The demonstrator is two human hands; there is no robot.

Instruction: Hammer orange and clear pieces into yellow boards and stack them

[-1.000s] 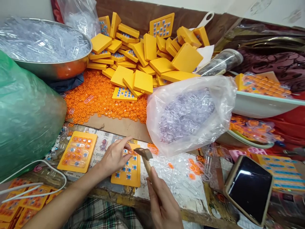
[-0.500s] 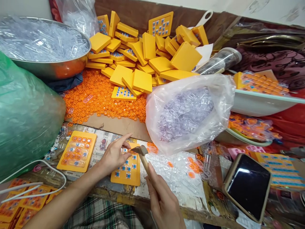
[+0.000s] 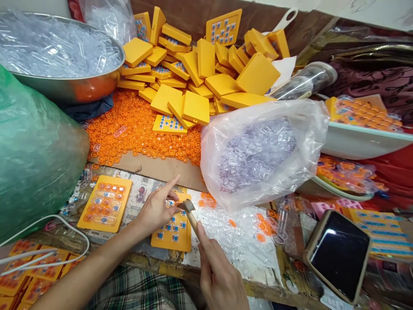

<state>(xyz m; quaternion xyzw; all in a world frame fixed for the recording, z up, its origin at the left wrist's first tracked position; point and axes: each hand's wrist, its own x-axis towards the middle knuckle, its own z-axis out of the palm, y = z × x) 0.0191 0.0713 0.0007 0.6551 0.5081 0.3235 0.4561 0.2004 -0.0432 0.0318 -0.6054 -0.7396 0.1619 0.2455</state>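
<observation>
A yellow square plate (image 3: 172, 232) with small blue parts lies on the bench in front of me. My left hand (image 3: 156, 209) rests on its upper left corner, forefinger raised, the other fingers pinching something small on the plate that I cannot make out. My right hand (image 3: 221, 280) is closed round the wooden handle of a small hammer (image 3: 188, 207). The hammer's head sits at the plate's top edge, touching my left fingertips.
A finished yellow plate with orange caps (image 3: 105, 203) lies to the left. Behind are loose orange caps (image 3: 138, 133), a pile of yellow plates (image 3: 206, 73), a metal bowl (image 3: 67, 88) and a bag of clear parts (image 3: 258, 155). A green bag (image 3: 35, 163) stands left, a phone (image 3: 338, 254) right.
The hammer head has come down and forward from above the plate's middle to its top edge beside my left fingers. My left forefinger has lifted.
</observation>
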